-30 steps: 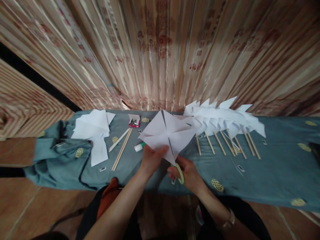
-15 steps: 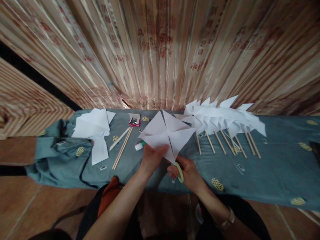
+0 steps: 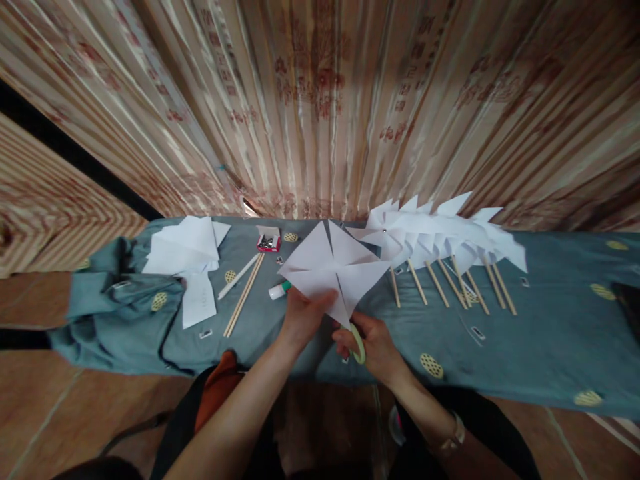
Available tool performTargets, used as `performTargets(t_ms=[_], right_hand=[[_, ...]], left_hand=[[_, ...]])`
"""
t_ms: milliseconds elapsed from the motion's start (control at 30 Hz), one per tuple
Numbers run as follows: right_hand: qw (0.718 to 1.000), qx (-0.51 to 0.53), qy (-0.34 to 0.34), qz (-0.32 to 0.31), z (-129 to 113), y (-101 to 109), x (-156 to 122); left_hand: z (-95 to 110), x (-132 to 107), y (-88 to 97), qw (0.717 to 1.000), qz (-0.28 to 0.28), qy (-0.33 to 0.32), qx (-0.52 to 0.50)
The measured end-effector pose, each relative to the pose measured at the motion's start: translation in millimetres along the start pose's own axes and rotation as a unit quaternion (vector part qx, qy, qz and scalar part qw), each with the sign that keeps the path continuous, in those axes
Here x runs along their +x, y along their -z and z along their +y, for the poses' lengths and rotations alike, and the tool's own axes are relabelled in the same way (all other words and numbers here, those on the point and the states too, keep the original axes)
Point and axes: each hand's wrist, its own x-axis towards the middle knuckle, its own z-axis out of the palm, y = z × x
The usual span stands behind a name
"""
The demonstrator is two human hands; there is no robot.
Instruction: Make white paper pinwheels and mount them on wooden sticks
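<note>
My left hand (image 3: pixel 309 317) pinches the lower edge of a white square paper (image 3: pixel 334 267), thumb on top. Slits run from its corners toward the middle, so it has four flaps. My right hand (image 3: pixel 374 343) is closed on scissors (image 3: pixel 358 343) with pale green handles, at the paper's lower corner; the blades are hidden behind the paper. Just left of the paper lies a white tube with a green cap (image 3: pixel 279 290). To the right, a row of white paper pinwheels (image 3: pixel 435 233) on wooden sticks (image 3: pixel 437 285) overlaps along the back of the cloth.
A small red box (image 3: pixel 269 239) of metal pins stands at the back. Near it lie loose wooden sticks (image 3: pixel 244 297) and a white pen-like stick (image 3: pixel 237 277). White paper sheets (image 3: pixel 183 247) are piled at the left on the grey-green cloth (image 3: pixel 560 320). A pleated curtain (image 3: pixel 320 133) hangs behind.
Almost nothing differs. The view has shifted very slightly; both hands keep their hold on the paper and the scissors.
</note>
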Motion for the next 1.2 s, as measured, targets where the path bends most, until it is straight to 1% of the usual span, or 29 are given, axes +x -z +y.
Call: performTargets(t_ms=[133, 233, 300, 333, 367, 400, 467, 533, 600, 667, 733, 767, 800, 867, 1000, 1067, 1133, 1200], right_hand=[[1.0, 0.015, -0.003, -0.007, 3.0, 0.3, -1.2], [1.0, -0.008, -0.016, -0.026, 9.0, 4.2, -5.7], [0.996, -0.078, -0.005, -0.035, 12.5, 10.5, -12.2], [0.99, -0.135, 0.009, -0.032, 13.3, 15.1, -16.5], [0.978, -0.207, 0.031, -0.02, 13.5, 20.7, -21.3], [0.957, -0.286, 0.054, 0.004, 12.9, 27.3, -26.6], [0.9, -0.426, 0.081, 0.045, 10.1, 43.1, -37.3], [0.842, -0.522, 0.098, 0.09, 6.8, 61.4, -46.8], [0.782, -0.6, 0.106, 0.128, 4.4, 80.4, -54.0], [0.72, -0.666, 0.09, 0.174, 3.1, 98.0, -58.3], [0.672, -0.708, 0.069, 0.205, 3.0, 111.9, -60.1], [0.654, -0.723, 0.061, 0.215, 3.2, 117.1, -60.1], [0.641, -0.733, 0.059, 0.221, 3.7, 120.9, -59.8], [0.629, -0.742, 0.054, 0.226, 5.2, 125.1, -58.4], [0.629, -0.742, 0.062, 0.226, 7.4, 125.7, -55.5], [0.631, -0.74, 0.062, 0.223, 6.5, 125.1, -54.5], [0.631, -0.741, 0.046, 0.225, 4.1, 124.8, -53.7], [0.627, -0.744, 0.03, 0.228, 0.9, 124.5, -53.1]], left_hand=[[-1.8, -1.2, -0.2, 1.0, -0.011, 0.001, 0.002], [-3.9, 1.5, 2.2, 1.0, -0.002, -0.006, -0.003], [-4.1, 5.1, 5.4, 1.0, 0.013, -0.011, -0.012], [-3.6, 7.0, 7.5, 1.0, 0.02, -0.015, -0.018], [-2.7, 8.8, 9.9, 0.999, 0.026, -0.021, -0.026], [-1.4, 10.0, 12.5, 0.998, 0.031, -0.031, -0.036], [1.3, 10.6, 17.6, 0.997, 0.039, -0.048, -0.051], [2.0, 8.1, 21.4, 0.997, 0.037, -0.051, -0.053], [-1.9, 3.4, 23.3, 0.999, 0.018, -0.034, -0.033], [-11.4, -1.1, 23.4, 1.0, -0.017, -0.004, 0.001], [-24.5, -3.7, 22.6, 0.998, -0.057, 0.014, 0.02], [-31.0, -4.1, 22.3, 0.997, -0.067, 0.017, 0.028], [-36.7, -4.2, 22.3, 0.996, -0.076, 0.019, 0.046], [-44.3, -4.1, 23.8, 0.994, -0.096, 0.005, 0.056], [-46.4, -7.9, 33.7, 0.992, -0.124, -0.009, 0.037], [-45.9, -11.3, 42.1, 0.99, -0.135, 0.001, 0.033], [-46.4, -14.5, 52.7, 0.989, -0.14, 0.015, 0.038], [-46.9, -16.9, 65.5, 0.989, -0.133, 0.021, 0.065]])
